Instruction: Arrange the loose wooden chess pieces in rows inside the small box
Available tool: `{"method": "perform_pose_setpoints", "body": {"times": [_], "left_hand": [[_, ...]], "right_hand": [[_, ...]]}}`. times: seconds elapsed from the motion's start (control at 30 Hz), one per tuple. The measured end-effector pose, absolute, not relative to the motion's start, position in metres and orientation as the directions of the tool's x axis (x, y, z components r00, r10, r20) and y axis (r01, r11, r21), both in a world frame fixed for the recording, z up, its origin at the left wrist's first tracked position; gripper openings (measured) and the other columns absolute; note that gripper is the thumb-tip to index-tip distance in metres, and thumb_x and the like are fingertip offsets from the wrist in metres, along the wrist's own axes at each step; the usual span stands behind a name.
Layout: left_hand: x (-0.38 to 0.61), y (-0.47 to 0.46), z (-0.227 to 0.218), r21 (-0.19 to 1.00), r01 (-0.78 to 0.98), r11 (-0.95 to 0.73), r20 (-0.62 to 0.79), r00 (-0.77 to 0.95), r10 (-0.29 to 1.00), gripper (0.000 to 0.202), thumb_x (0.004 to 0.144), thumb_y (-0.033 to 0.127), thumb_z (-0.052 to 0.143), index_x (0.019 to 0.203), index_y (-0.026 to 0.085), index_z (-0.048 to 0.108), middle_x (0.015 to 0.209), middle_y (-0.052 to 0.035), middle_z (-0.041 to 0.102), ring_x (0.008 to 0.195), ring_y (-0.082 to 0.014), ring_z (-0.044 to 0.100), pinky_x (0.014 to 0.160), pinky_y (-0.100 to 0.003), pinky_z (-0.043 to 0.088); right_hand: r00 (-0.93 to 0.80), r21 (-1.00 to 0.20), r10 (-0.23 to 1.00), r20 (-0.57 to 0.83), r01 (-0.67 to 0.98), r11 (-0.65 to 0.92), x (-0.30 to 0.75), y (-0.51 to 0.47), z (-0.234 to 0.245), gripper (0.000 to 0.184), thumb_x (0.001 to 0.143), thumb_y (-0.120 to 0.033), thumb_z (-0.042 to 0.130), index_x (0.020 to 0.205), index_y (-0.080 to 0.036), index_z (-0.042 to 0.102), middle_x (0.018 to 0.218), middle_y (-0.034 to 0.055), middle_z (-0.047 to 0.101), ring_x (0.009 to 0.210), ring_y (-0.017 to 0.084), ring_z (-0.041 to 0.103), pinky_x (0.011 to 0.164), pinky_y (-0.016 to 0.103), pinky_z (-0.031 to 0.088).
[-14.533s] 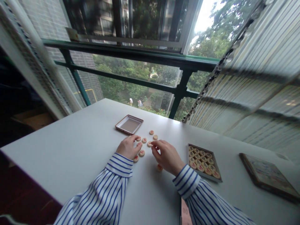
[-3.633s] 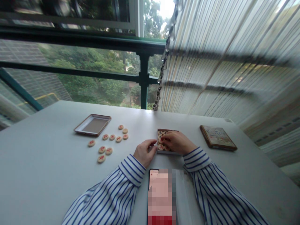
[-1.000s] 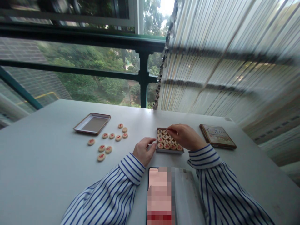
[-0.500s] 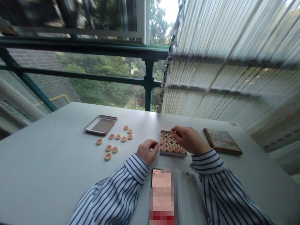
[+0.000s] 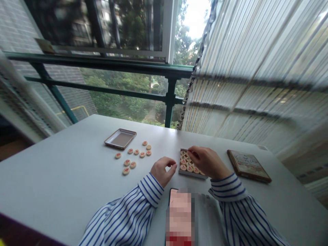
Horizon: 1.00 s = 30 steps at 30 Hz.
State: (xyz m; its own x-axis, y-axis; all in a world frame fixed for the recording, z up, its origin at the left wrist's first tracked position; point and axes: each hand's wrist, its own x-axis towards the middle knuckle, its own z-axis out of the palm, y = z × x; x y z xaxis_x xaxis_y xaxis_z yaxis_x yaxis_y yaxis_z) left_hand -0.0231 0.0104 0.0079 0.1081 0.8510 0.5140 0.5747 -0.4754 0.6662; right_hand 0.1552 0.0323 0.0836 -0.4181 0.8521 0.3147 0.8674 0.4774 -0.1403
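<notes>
My right hand (image 5: 208, 160) reaches over the right part of a shallow box (image 5: 192, 174) filled with round Chinese chess pieces (image 5: 189, 169). Its thumb and fingers are pinched together near the box's back edge; whatever may be between them is hidden. Just left of the box, my left hand (image 5: 164, 171) hovers with thumb and index fingertip closed into a ring, and no piece shows in it. Several loose Chinese chess pieces (image 5: 133, 165), most with red characters, lie scattered on the table (image 5: 77, 177) farther left. One piece (image 5: 148, 147) shows a blank face.
Behind the loose pieces sits a shallow tray-like lid (image 5: 110, 145). A flat box with a picture on it (image 5: 248, 165) lies at the right. A phone (image 5: 174, 194), partly blurred out, rests between my forearms. Beyond the table are a green railing (image 5: 169, 99) and a striped curtain (image 5: 230, 85).
My view has turned, so the whole scene sits lower and more to the right. Relative to the box, my right hand has shifted slightly left. The loose pieces keep their arrangement.
</notes>
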Motion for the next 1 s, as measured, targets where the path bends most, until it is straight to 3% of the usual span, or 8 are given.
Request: {"method": "perform_pose_setpoints", "body": {"times": [0.33,0.6,0.73,1.0], "left_hand": [[-0.082,-0.002,0.022,0.520,0.697,-0.494,0.602,0.110,0.791,0.010,0.075,0.024,0.054,0.076,0.016,0.060,0.071,-0.0040,0.062,0.069,-0.0158,0.058,0.067,-0.031,0.048],[-0.137,0.003,0.004,0.413,0.798,-0.439,0.710,0.020,0.704,0.007,0.072,0.020,0.056,0.078,0.018,0.060,0.082,-0.0058,0.066,0.082,-0.0186,0.061,0.077,-0.035,0.049],[-0.157,0.008,-0.008,0.431,0.830,-0.355,0.694,-0.054,0.718,0.011,0.070,0.023,0.058,0.080,0.018,0.060,0.091,-0.0076,0.065,0.092,-0.0210,0.059,0.083,-0.037,0.047],[-0.174,0.009,-0.020,0.385,0.889,-0.248,0.658,-0.076,0.749,0.020,0.064,0.029,0.062,0.082,0.019,0.064,0.095,-0.0091,0.064,0.090,-0.0242,0.058,0.085,-0.041,0.045]], "right_hand": [[-0.508,-0.162,0.801,0.317,0.803,0.574,0.138,0.024,0.080,0.022,0.084,-0.027,0.042,0.086,-0.020,0.062,0.075,0.0036,0.064,0.070,0.013,0.057,0.062,0.022,0.038],[-0.601,-0.117,0.745,0.290,0.750,0.651,0.104,0.018,0.082,0.023,0.085,-0.023,0.040,0.083,-0.020,0.063,0.070,0.0023,0.062,0.065,0.012,0.054,0.061,0.022,0.036],[-0.660,-0.057,0.709,0.249,0.721,0.691,0.082,0.016,0.086,0.025,0.086,-0.023,0.039,0.079,-0.018,0.063,0.071,0.0039,0.063,0.069,0.013,0.055,0.065,0.024,0.036],[-0.686,-0.105,0.702,0.191,0.697,0.710,0.050,0.022,0.083,0.027,0.086,-0.023,0.037,0.089,-0.019,0.064,0.078,0.0050,0.065,0.073,0.014,0.056,0.065,0.023,0.036]]}}
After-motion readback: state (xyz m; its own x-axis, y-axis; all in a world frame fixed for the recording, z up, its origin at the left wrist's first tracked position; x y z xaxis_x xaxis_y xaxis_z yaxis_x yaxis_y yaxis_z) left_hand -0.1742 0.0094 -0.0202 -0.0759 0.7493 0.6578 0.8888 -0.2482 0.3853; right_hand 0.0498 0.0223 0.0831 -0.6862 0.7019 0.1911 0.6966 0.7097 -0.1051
